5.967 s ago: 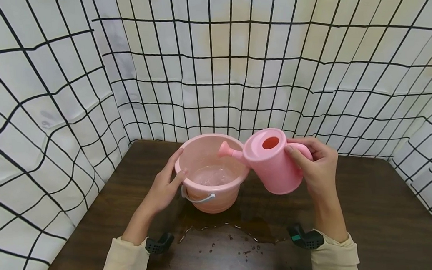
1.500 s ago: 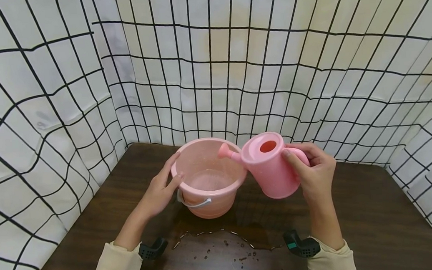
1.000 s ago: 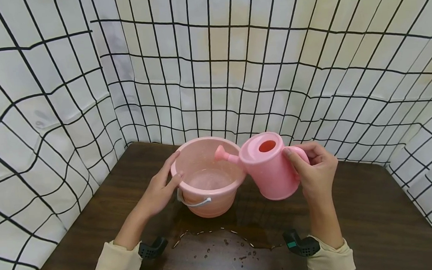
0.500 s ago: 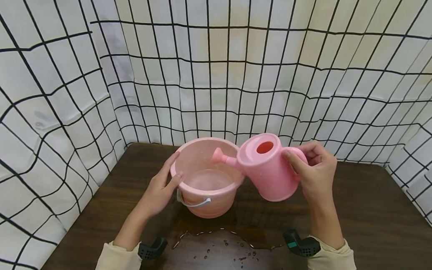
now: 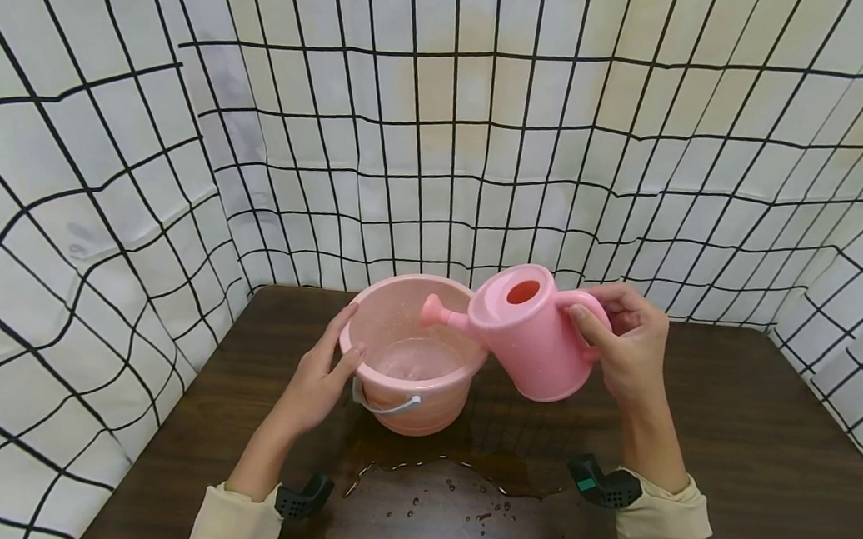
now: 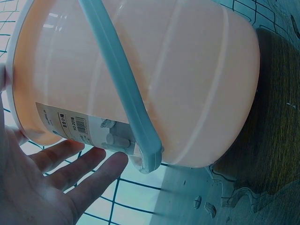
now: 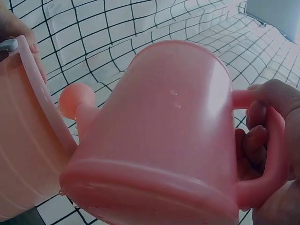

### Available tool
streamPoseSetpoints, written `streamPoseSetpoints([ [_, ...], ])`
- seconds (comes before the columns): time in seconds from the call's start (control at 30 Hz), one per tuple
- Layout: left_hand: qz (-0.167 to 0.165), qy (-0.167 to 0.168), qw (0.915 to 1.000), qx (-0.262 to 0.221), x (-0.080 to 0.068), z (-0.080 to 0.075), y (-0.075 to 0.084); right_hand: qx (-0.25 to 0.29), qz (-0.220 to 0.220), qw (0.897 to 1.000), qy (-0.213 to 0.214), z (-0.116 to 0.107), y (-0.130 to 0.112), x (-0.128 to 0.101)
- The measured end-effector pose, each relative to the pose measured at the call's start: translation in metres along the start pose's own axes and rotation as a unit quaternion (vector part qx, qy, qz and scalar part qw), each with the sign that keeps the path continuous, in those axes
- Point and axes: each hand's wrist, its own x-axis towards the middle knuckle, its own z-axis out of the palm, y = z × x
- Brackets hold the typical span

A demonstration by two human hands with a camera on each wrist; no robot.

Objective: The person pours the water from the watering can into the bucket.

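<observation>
A pink bucket [image 5: 418, 404] with a pale handle [image 5: 388, 405] stands on the dark wooden table [image 5: 751, 439], with water in its bottom. My left hand [image 5: 319, 376] rests flat against the bucket's left side, fingers straight [image 6: 79, 161]. My right hand [image 5: 625, 344] grips the handle of a pink watering can [image 5: 530, 338] held off the table and tilted left, its spout [image 5: 434, 311] over the bucket's opening. In the right wrist view the can [image 7: 173, 140] fills the frame beside the bucket wall [image 7: 23, 154].
A puddle with scattered drops [image 5: 454, 489] lies on the table in front of the bucket. White cloth walls with a black grid [image 5: 430, 136] enclose the table on three sides. Bare table lies to the right [image 5: 776, 462].
The watering can has shifted slightly left and tipped a little more, carrying its spout further over the bucket. My left hand has stayed on the bucket.
</observation>
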Motion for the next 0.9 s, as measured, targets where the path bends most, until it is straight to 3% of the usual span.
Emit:
streamPoseSetpoints([
  [0.3,0.002,-0.001,1.0,-0.003,0.0001,0.0005,0.0003,0.014,-0.015,1.0,-0.009,0.0013,0.0039,0.0006],
  [0.9,-0.003,-0.001,1.0,-0.002,0.0,-0.0001,0.0015,0.038,-0.014,0.999,0.019,0.0071,0.0098,0.0004],
])
